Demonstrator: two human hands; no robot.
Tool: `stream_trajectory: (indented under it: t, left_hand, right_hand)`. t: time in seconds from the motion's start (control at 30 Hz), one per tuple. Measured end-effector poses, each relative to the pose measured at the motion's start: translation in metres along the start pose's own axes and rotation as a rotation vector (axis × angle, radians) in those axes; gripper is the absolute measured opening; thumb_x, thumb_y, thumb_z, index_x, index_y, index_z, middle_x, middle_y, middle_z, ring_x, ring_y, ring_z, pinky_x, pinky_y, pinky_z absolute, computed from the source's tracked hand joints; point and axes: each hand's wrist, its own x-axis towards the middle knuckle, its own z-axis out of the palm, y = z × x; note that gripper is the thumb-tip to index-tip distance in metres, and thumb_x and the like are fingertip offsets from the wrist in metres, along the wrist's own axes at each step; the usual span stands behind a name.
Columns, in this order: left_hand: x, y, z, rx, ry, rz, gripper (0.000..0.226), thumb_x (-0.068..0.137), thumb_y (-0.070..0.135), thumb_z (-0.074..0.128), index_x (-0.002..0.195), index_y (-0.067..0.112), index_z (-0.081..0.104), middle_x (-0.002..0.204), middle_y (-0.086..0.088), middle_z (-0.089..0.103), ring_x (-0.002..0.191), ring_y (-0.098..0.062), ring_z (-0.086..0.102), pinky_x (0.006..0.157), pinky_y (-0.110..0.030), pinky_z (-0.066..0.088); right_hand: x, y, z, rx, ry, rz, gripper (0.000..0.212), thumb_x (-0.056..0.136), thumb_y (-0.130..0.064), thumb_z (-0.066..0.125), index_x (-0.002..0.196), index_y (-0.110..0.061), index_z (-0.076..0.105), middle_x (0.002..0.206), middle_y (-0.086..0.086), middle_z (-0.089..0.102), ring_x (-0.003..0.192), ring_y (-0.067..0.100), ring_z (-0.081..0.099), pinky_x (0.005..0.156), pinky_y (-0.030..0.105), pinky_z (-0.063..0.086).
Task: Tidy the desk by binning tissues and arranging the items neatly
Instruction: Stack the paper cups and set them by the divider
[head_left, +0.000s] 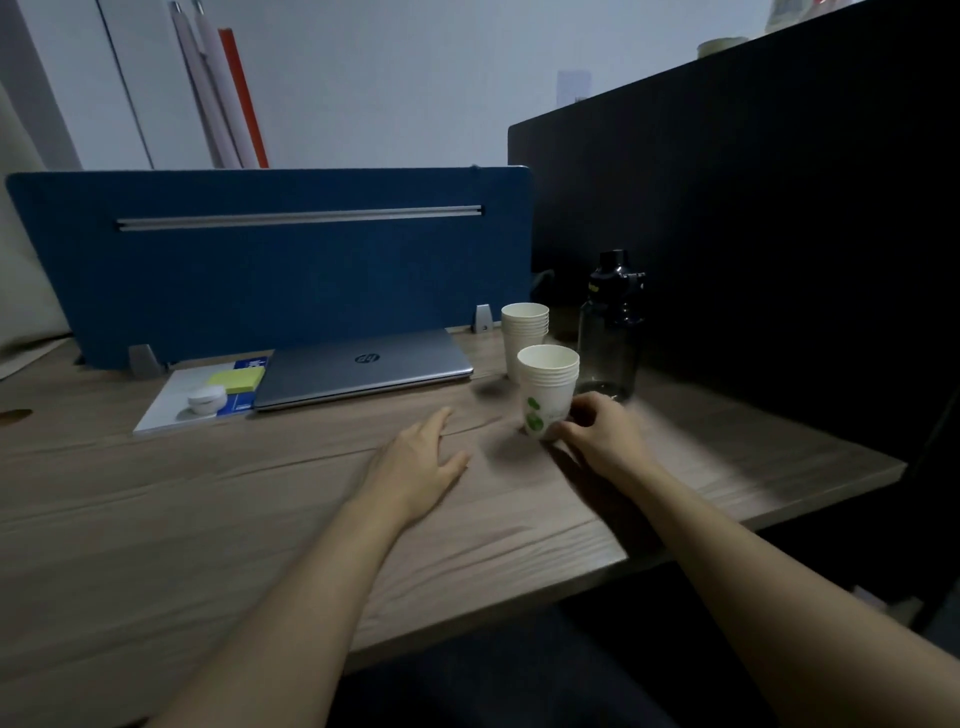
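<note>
The right hand (597, 436) grips the near stack of white paper cups (548, 389) low; the left hand (423, 457) lies flat, empty. Slide it steadily toward twelve o'clock beside the far cup stack (524, 332).

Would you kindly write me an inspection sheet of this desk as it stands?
Surface: wooden desk, dimly lit.
Job's things: near cup stack upright, in front of far cup stack; water bottle upright beside them; closed laptop; sticky notes and small white case on a white pad.
Clutter: no tissues seen.
Grippers: right hand grips the near cup stack's base; left hand open, flat on desk.
Cables: nothing seen.
Surroundings: blue divider, dark partition.
</note>
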Motion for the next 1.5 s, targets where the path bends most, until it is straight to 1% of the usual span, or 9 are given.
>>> stream_trajectory:
  t: [0.17,0.33,0.5,0.67,0.8,0.97,1.13,1.3,1.5]
  left_hand:
    - [0.052,0.012,0.023,-0.168,-0.04,0.056,0.073,0.085,0.053,0.062,0.147,0.031,0.03,0.139,0.002,0.055,0.123,-0.014,0.056,0.102,-0.039,0.046]
    - [0.098,0.014,0.041,-0.349,-0.077,0.08,0.081,0.073,0.06,0.073,0.14,0.033,0.035,0.13,0.011,0.06,0.11,-0.005,0.059,0.09,-0.022,0.047]
    - [0.133,0.004,0.055,-0.518,-0.016,0.007,0.075,0.068,0.048,0.082,0.13,0.03,0.045,0.118,0.011,0.064,0.106,-0.008,0.062,0.09,-0.03,0.05]
    - [0.15,-0.006,0.061,-0.635,0.039,-0.034,0.065,0.064,0.048,0.083,0.119,0.034,0.051,0.109,0.017,0.067,0.092,0.008,0.063,0.078,-0.02,0.05]
    - [0.151,-0.008,0.06,-0.744,0.14,-0.054,0.069,0.063,0.046,0.082,0.122,0.03,0.051,0.11,0.01,0.067,0.097,-0.007,0.065,0.085,-0.034,0.055]
    - [0.159,0.007,0.04,-0.788,0.24,-0.069,0.071,0.057,0.059,0.075,0.119,0.032,0.052,0.103,0.016,0.067,0.092,-0.001,0.065,0.077,-0.028,0.055]
    - [0.188,0.024,0.01,-0.776,0.26,-0.016,0.069,0.059,0.057,0.077,0.118,0.034,0.051,0.107,0.019,0.066,0.094,0.003,0.063,0.081,-0.029,0.053]
    - [0.224,0.045,-0.006,-0.774,0.256,0.017,0.07,0.059,0.053,0.078,0.119,0.029,0.051,0.11,0.009,0.067,0.101,-0.012,0.066,0.087,-0.046,0.056]
    - [0.244,0.054,0.011,-0.712,0.2,-0.026,0.064,0.072,0.046,0.079,0.125,0.026,0.049,0.115,0.006,0.065,0.103,-0.013,0.063,0.093,-0.043,0.052]
  right_hand:
    - [0.03,0.004,0.015,-0.022,-0.037,-0.087,0.031,0.082,-0.025,0.075,0.111,-0.014,0.071,0.107,0.001,0.073,0.097,0.013,0.065,0.089,0.029,0.05]
    - [0.068,0.011,0.03,0.094,-0.06,-0.104,0.011,0.085,-0.022,0.073,0.095,-0.019,0.073,0.093,-0.005,0.075,0.079,0.0,0.065,0.073,0.016,0.046]
    - [0.098,0.02,0.04,0.263,-0.092,-0.109,0.006,0.086,-0.017,0.07,0.091,-0.018,0.074,0.083,-0.004,0.075,0.076,0.008,0.069,0.073,0.03,0.055]
    - [0.114,0.027,0.046,0.361,-0.041,-0.092,0.007,0.087,-0.019,0.067,0.088,-0.019,0.074,0.082,-0.002,0.075,0.077,0.013,0.07,0.07,0.031,0.057]
    - [0.112,0.026,0.046,0.255,-0.012,-0.117,0.009,0.089,-0.023,0.063,0.091,-0.023,0.072,0.082,-0.007,0.073,0.075,0.004,0.068,0.062,0.019,0.055]
    - [0.112,0.024,0.04,0.11,0.08,-0.106,0.01,0.09,-0.02,0.059,0.089,-0.024,0.068,0.075,-0.009,0.069,0.065,0.0,0.065,0.063,0.023,0.053]
    - [0.114,0.027,0.038,0.054,0.106,-0.02,0.01,0.089,-0.021,0.059,0.092,-0.022,0.069,0.084,-0.006,0.071,0.077,0.013,0.068,0.079,0.037,0.056]
    - [0.114,0.026,0.04,0.025,0.111,-0.015,0.008,0.088,-0.023,0.06,0.089,-0.025,0.067,0.083,-0.007,0.069,0.077,0.012,0.067,0.076,0.032,0.055]
    - [0.114,0.026,0.041,0.004,0.131,-0.031,0.011,0.087,-0.022,0.059,0.09,-0.022,0.069,0.086,-0.006,0.07,0.078,0.009,0.062,0.071,0.025,0.044]
